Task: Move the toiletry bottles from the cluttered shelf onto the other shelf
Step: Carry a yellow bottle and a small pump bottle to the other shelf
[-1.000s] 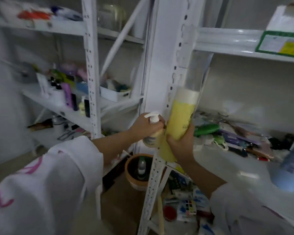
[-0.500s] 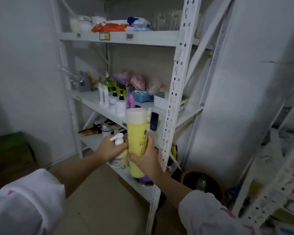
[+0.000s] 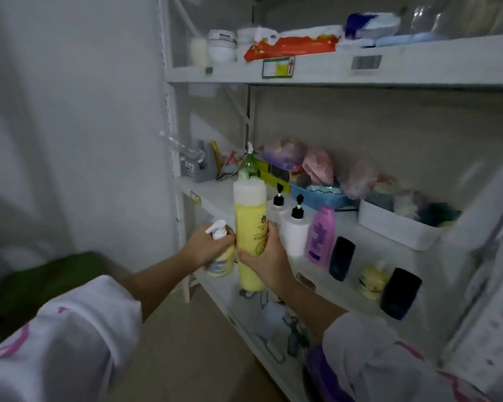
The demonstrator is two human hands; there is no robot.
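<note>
Closer now, both bottles have come up to the shelf's (image 3: pixel 215 195) front edge. Left hand (image 3: pixel 206 245) is clamped on the pump bottle (image 3: pixel 222 258), right hand (image 3: pixel 266 261) wrapped round the tall yellow bottle (image 3: pixel 250 221), upright, touching. Behind stand white pumps (image 3: pixel 295 232) and a pink bottle (image 3: pixel 320 235).

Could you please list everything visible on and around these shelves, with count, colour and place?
Tall bottle: 1, yellow with white cap, in right hand.
Pump bottle: 1, pale yellow with white pump, in left hand.
White pump bottles: 2, black pumps, middle shelf.
Pink bottle: 1, middle shelf.
Dark bottles: 2, middle shelf front.
Small yellow bottle: 1, between the dark ones.
Green spray bottle: 1, behind the tall bottle.
White bin: 1, middle shelf, right.
Blue tray: 1, middle shelf, back.
Red packet: 1, top shelf.
Left hand: gripping pump bottle.
Right hand: gripping tall bottle.
</note>
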